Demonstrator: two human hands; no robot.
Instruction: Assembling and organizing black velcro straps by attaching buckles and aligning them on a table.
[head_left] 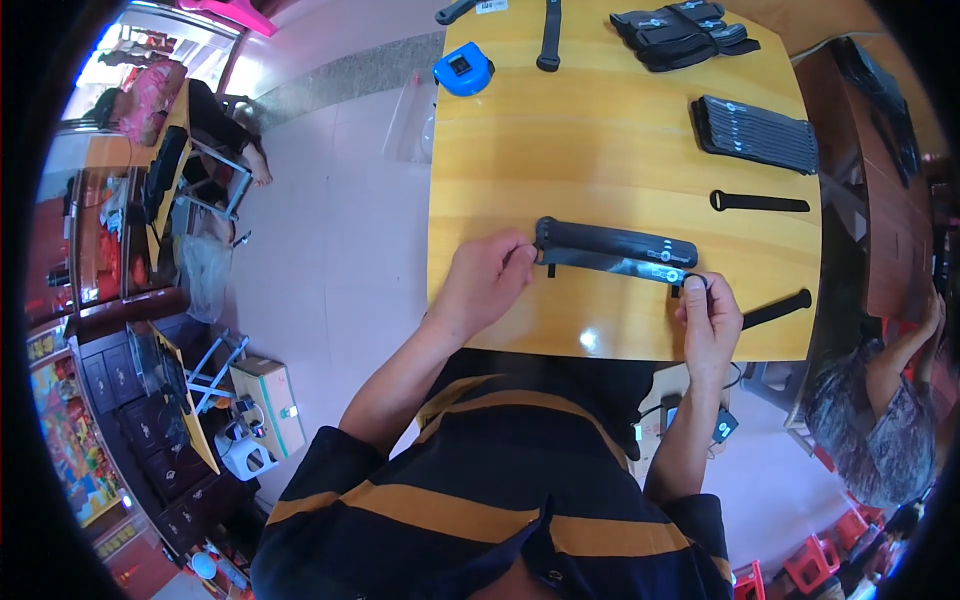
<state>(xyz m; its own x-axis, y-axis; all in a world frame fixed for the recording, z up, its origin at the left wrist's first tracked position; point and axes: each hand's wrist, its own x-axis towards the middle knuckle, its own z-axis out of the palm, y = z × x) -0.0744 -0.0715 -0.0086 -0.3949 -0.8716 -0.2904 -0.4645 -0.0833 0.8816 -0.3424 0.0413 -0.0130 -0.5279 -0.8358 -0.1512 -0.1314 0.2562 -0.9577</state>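
Left hand: the left hand [487, 280] rests on the near part of the wooden counter [600, 130], its fingers [522, 253] closed in a pinch on the left end of a long black strap [610, 262].
Right hand: the right hand [710, 318] sits at the near right edge of the counter, its fingers [694, 285] closed on the strap's right end, beside a small white printed patch.
Strap: it lies stretched nearly flat between the two hands, running left to right with a slight downward slant; it seems to be two layers, one glossy strip lying along a wider matte one, though the view is too small to be sure.
Loose straps: one short black strap [760, 203] lies flat beyond the right hand, well apart from it; another [777, 309] lies angled at the counter's right edge, just beside the right hand.
Stacks: a neat row of black straps [755, 133] sits at the right side of the counter; a looser heap of black straps [685, 33] lies at the far right corner.
Far edge: a blue tape measure [463, 70] sits at the far left corner, with another black strap [548, 35] near it.
Person nearby: another person's arm [900, 350] shows at the right, off the counter.
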